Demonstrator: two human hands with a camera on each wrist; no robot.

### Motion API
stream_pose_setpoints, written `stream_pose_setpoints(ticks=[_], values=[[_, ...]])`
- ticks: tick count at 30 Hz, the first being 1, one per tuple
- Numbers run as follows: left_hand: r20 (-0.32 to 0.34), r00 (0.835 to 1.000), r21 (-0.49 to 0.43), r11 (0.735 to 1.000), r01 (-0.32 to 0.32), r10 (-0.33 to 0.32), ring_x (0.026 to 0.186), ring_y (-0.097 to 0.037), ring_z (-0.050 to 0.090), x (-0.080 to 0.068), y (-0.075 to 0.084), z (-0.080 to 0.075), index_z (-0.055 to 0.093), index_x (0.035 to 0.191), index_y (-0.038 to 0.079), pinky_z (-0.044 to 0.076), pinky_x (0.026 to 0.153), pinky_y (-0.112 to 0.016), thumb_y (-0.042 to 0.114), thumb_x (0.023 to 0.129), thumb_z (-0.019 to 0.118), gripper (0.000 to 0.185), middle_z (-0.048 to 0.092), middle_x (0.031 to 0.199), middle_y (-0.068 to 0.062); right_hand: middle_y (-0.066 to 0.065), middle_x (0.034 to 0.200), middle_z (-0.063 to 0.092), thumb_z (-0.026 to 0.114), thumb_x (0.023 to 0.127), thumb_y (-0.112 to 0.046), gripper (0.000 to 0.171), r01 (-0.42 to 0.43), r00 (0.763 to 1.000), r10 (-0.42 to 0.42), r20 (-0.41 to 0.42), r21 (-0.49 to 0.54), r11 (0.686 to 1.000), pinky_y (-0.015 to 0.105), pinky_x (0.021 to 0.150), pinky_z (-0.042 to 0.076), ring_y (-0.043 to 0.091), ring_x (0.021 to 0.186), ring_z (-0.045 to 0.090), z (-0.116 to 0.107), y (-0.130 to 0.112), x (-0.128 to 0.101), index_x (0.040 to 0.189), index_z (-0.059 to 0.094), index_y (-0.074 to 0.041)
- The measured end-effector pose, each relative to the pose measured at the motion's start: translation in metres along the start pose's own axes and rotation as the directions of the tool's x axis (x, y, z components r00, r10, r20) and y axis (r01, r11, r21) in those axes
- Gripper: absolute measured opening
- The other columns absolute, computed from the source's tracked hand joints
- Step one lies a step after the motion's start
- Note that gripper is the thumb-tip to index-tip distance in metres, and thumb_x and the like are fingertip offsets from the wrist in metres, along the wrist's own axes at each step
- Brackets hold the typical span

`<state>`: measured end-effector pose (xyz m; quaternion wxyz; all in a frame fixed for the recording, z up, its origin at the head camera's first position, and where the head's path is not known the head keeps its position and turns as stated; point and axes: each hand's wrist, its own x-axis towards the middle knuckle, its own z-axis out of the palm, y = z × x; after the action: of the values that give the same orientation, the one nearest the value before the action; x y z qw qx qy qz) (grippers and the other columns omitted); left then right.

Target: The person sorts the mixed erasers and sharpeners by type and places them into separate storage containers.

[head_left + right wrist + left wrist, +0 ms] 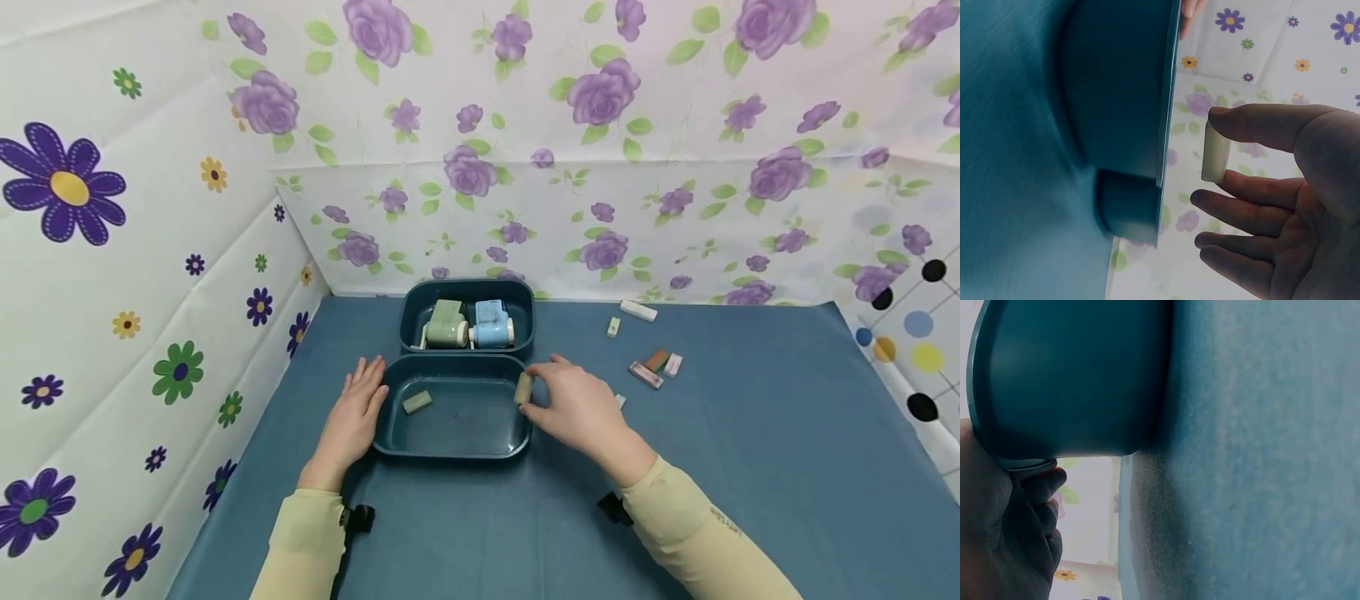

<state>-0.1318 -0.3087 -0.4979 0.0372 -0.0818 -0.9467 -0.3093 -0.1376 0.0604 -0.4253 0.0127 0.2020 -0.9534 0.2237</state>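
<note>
Between thumb and index finger, my right hand [577,408] pinches a pale green eraser [523,388] at the right rim of the dark teal tray [457,457]. In the right wrist view the eraser [1215,153] stands above rim height, its ends at the thumb and fingertip. My left hand [351,417] rests against the tray's left rim, fingers extended. The left wrist view shows that hand [1010,525] at the tray's edge, with the tray wall [1079,375] beside it. Another pale green eraser [417,402] lies inside the tray, toward its left side.
Behind stands a second teal tray [408,312] holding a green crank pencil sharpener [447,323] and a blue one [491,323]. To the right lie several erasers, including a white one [638,311], a brown one [656,360] and a boxed-looking one [646,375]. Patterned cloth walls border the table.
</note>
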Motion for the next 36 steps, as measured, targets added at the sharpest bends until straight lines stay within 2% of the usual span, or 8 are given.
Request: stream_pose_setpoints(ticks=[3,8,13,20,36], values=[[0.006,1.0,0.017,1.0,-0.004,0.004,0.164,-0.037,0.011,0.0,0.001,0.0,0.034,0.165,-0.003,0.006,0.133,-0.054,0.021,0.118,0.043,0.054,0.029,0.173,-0.019,0.009,0.127,0.076,0.088,0.091,-0.034,0.047,0.011,1.0,-0.011,0.004,-0.001,1.0,0.045,0.064,0.061,0.037,0.142,0.056,0.002,-0.006,0.001,0.131,0.076,-0.013],[0.015,1.0,0.037,0.999,-0.006,0.006,0.164,-0.037,0.01,0.0,0.002,-0.001,0.033,0.165,-0.004,0.005,0.133,-0.054,0.022,0.118,0.042,0.054,0.028,0.173,-0.019,0.008,0.127,0.076,0.087,0.092,-0.034,0.046,0.024,1.0,-0.024,0.012,0.0,1.0,0.046,0.067,0.061,0.035,0.143,0.056,0.006,-0.012,0.001,0.132,0.075,-0.014],[0.02,1.0,0.06,0.998,-0.008,0.007,0.164,-0.038,0.01,0.001,0.002,-0.002,0.032,0.165,-0.004,0.006,0.133,-0.055,0.02,0.118,0.044,0.054,0.027,0.174,-0.019,0.007,0.125,0.077,0.088,0.092,-0.033,0.046,0.04,0.999,-0.04,0.009,-0.008,0.999,0.053,0.083,0.063,0.035,0.142,0.056,0.013,-0.017,0.002,0.132,0.075,-0.014],[0.038,0.999,0.092,0.996,-0.007,0.004,0.164,-0.036,0.009,0.002,0.003,-0.002,0.031,0.166,-0.004,0.006,0.133,-0.055,0.02,0.118,0.043,0.055,0.024,0.175,-0.017,0.004,0.119,0.078,0.088,0.092,-0.031,0.043,0.07,0.997,-0.07,0.022,0.0,0.998,0.048,0.076,0.063,0.034,0.143,0.055,0.025,-0.023,0.007,0.13,0.076,-0.015],[0.033,0.999,0.079,0.997,0.004,-0.007,0.164,-0.035,0.009,0.002,0.003,0.0,0.03,0.166,-0.004,0.005,0.133,-0.053,0.019,0.118,0.043,0.055,0.024,0.175,-0.017,0.007,0.125,0.077,0.087,0.093,-0.031,0.046,0.087,0.994,-0.087,0.068,-0.006,0.996,0.052,0.091,0.063,0.033,0.14,0.059,0.047,-0.037,0.023,0.133,0.075,-0.012]])
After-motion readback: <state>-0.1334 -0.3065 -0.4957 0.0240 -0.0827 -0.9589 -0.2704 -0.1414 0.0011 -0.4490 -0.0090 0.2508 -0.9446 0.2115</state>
